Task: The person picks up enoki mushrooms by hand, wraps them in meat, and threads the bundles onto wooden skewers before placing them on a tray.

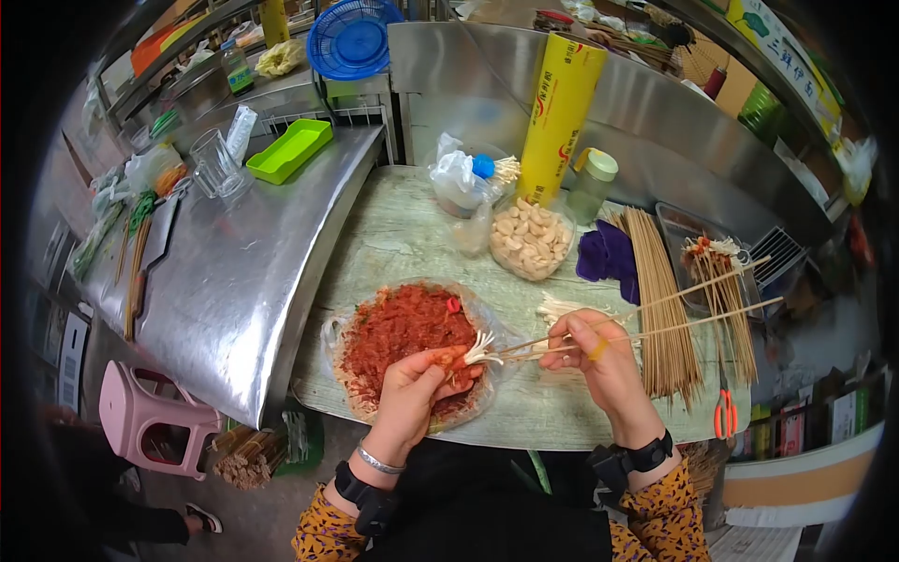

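Observation:
My left hand (419,386) is closed, pinching a small bundle of white enoki mushrooms (482,349) whose pale ends fan out past the fingertips. Beneath that hand lies a plastic-lined heap of red minced filling (403,317). Two long bamboo skewers (716,317) are gripped in my right hand (599,361), their near tips right at the mushrooms and their far ends pointing to the right. More loose enoki (562,307) lie on the table behind the right hand. To its right is a thick row of bare skewers (663,323).
Filled skewers (726,281) lie partly over a clear tray at the right, near orange-handled scissors (726,414). Behind stand a tub of garlic cloves (532,242), a yellow film roll (562,117) and a green-lidded bottle (593,185). A steel counter (253,244) adjoins left; a pink stool (154,417) stands below.

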Demonstrator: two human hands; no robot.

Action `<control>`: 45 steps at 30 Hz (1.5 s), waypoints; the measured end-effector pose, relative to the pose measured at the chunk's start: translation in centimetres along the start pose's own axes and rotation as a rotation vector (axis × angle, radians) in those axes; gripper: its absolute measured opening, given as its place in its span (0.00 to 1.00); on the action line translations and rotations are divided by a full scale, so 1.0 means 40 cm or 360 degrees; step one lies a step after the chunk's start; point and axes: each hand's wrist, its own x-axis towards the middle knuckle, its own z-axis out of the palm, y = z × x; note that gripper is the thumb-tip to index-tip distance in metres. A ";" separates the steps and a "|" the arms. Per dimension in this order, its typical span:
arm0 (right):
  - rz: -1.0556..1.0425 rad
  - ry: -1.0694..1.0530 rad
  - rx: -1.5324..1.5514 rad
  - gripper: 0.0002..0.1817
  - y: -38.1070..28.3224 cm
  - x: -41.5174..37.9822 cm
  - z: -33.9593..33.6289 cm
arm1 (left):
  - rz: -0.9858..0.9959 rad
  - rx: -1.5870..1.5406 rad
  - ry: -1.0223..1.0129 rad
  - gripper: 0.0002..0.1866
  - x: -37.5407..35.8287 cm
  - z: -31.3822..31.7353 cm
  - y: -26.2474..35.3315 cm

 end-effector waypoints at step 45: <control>-0.1274 -0.0303 -0.1199 0.07 0.047 -0.102 0.146 | 0.0384 -0.0379 0.0508 0.15 0.009 0.017 -0.031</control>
